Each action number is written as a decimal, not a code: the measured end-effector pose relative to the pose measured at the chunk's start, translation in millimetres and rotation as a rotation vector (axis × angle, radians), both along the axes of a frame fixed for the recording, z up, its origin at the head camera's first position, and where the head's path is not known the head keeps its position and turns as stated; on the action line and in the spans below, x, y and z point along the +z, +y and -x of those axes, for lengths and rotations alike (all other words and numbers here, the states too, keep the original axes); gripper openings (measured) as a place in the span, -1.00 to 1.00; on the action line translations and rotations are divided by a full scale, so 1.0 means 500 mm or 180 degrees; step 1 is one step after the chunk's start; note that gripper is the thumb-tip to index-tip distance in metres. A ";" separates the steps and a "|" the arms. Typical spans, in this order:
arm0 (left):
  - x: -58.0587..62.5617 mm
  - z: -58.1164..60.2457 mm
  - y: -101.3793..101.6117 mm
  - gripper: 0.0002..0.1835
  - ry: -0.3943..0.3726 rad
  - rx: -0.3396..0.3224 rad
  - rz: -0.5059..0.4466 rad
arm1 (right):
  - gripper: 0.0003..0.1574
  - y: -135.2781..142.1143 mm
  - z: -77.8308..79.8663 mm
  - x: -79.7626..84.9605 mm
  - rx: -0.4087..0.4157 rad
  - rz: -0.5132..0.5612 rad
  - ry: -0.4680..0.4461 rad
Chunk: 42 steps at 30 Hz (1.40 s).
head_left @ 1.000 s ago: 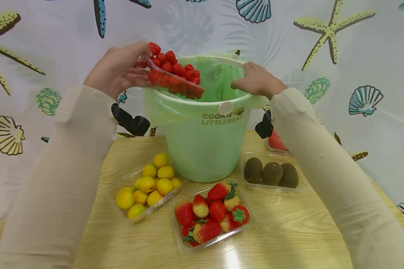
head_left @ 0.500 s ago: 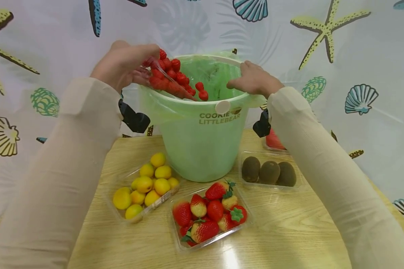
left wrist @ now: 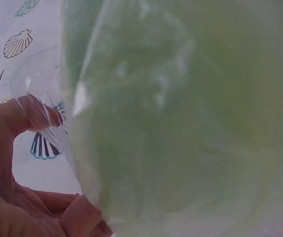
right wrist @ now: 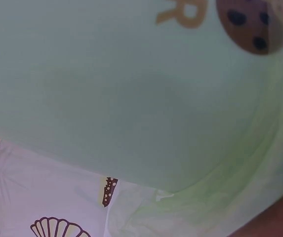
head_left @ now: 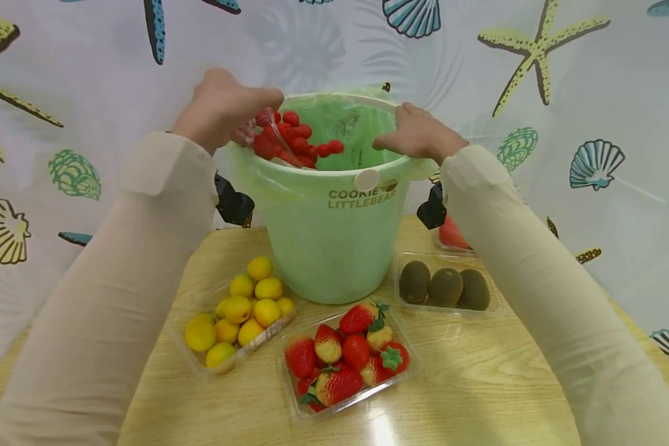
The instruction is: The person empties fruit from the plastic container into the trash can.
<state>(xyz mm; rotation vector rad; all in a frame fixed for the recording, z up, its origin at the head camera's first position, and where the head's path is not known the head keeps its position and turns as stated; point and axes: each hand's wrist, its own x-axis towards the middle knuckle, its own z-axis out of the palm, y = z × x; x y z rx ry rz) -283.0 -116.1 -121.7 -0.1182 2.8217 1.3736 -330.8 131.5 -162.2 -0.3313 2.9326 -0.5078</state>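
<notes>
My left hand [head_left: 225, 108] grips a clear plastic punnet [left wrist: 37, 89] by its raised end, tipped steeply over the left rim of a pale green bucket [head_left: 334, 248]. Red raspberries [head_left: 290, 136] slide toward the low end. A few raspberries [head_left: 330, 148] are out of it, over the opening. A thin green bag [head_left: 340, 118] lines the bucket and folds over its rim. On the right side of that rim rests my right hand [head_left: 420, 130], thumb pointing inward, holding nothing loose. The bucket wall and liner fill most of both wrist views.
On the wooden table [head_left: 468, 378], punnets stand around the bucket: yellow citrus fruits [head_left: 236, 310] at left, strawberries [head_left: 340, 359] in front, brown kiwis [head_left: 445, 287] at right. Behind the right forearm is a punnet with something red [head_left: 451, 234]. A patterned cloth [head_left: 563, 204] hangs behind.
My left hand has moved right and rolled over, tipping the punnet further. Raspberries have slid down, and some have left it over the bucket. My right hand stays on the rim.
</notes>
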 end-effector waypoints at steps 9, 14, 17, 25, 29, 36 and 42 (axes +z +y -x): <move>-0.006 -0.009 0.012 -0.64 0.0112 -0.0051 0.0367 | 0.05 -0.003 -0.001 0.002 0.0052 -0.0027 0.0036; -0.006 -0.018 0.014 -0.54 0.0253 -0.0093 0.0389 | 0.06 -0.003 -0.002 0.004 0.0065 -0.0057 0.0031; -0.009 -0.020 0.014 -0.52 0.0291 -0.0122 0.0418 | 0.06 -0.004 -0.003 0.002 0.0062 -0.0051 0.0009; -0.015 -0.016 0.016 -0.73 0.0444 -0.0111 0.0750 | 0.05 -0.006 -0.004 0.001 0.0082 -0.0070 0.0012; -0.013 -0.020 0.018 -0.26 0.0428 -0.0173 0.0779 | 0.05 -0.005 -0.006 0.001 0.0057 -0.0052 0.0010; -0.018 -0.022 0.019 -0.11 0.0513 -0.0216 0.0814 | 0.07 -0.003 -0.006 0.000 0.0044 -0.0049 -0.0007; -0.019 -0.022 0.018 -0.11 0.0596 -0.0219 0.0845 | 0.07 -0.004 -0.007 0.000 0.0034 -0.0044 -0.0019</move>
